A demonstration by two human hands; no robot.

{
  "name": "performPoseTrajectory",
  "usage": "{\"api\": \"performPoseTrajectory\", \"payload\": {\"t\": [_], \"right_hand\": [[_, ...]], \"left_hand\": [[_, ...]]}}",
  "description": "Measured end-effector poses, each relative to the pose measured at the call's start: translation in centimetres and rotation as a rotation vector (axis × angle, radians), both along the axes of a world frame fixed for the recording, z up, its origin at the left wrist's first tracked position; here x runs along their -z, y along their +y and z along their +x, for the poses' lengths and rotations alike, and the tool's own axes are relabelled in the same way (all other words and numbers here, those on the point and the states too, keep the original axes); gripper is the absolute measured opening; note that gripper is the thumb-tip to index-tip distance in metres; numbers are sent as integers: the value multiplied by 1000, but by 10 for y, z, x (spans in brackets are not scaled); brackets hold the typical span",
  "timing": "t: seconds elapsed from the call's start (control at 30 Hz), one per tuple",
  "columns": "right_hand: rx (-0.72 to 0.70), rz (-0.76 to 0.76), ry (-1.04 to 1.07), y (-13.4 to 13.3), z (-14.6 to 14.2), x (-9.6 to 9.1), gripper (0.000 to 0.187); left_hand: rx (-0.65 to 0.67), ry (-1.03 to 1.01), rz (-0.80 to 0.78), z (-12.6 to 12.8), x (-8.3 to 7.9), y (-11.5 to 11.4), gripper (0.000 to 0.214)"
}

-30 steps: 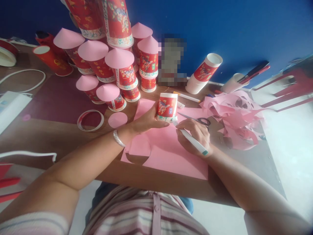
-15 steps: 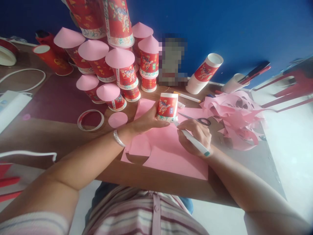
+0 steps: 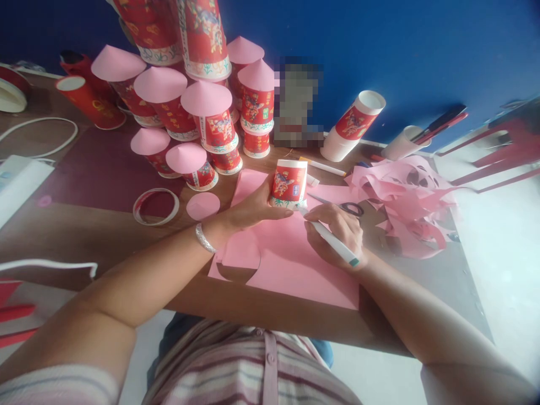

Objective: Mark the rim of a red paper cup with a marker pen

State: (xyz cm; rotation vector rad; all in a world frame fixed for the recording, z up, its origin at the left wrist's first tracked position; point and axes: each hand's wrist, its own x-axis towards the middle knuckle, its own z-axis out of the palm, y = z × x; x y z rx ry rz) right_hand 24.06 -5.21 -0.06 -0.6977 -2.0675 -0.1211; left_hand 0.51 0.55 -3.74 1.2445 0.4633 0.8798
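The red printed paper cup [image 3: 289, 184] stands mouth-down on the flat pink paper sheet [image 3: 295, 270], near the sheet's far edge. Compared with the pictures from a moment before, almost nothing has moved. The cup sits on the same spot and both hands hold the same pose, so the line being drawn along its rim has probably hardly advanced.

The left hand [image 3: 253, 209] comes in from the cup's left, fingers curled closed around its wall and thumb along the lower edge, pinning it to the sheet. The right hand [image 3: 337, 233], just right of the cup, pinches a white marker pen with a green end [image 3: 331, 242] in closed fingers. The pen's tip rests at the cup's rim where it meets the paper.

Just beyond the right hand, to the cup's right, lie dark-handled scissors [image 3: 352, 209], and farther right a heap of pink paper offcuts [image 3: 405, 197]. To the cup's left are a cut pink paper disc [image 3: 203, 206] and a white cut-off cup ring [image 3: 156, 206] on the brown wooden table [image 3: 105, 230]. Behind the cup and to its left stands a cluster of red cups capped with pink paper cones [image 3: 206, 112].
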Motion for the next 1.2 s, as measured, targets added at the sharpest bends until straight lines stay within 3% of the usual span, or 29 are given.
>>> {"api": "performPoseTrajectory", "payload": {"t": [0.63, 1.2], "right_hand": [[-35, -65, -5, 0, 3, -1, 19], [-13, -88, -16, -1, 4, 2, 13]], "left_hand": [[-28, 74, -15, -2, 0, -1, 91], [-24, 29, -16, -1, 4, 1, 80]]}}
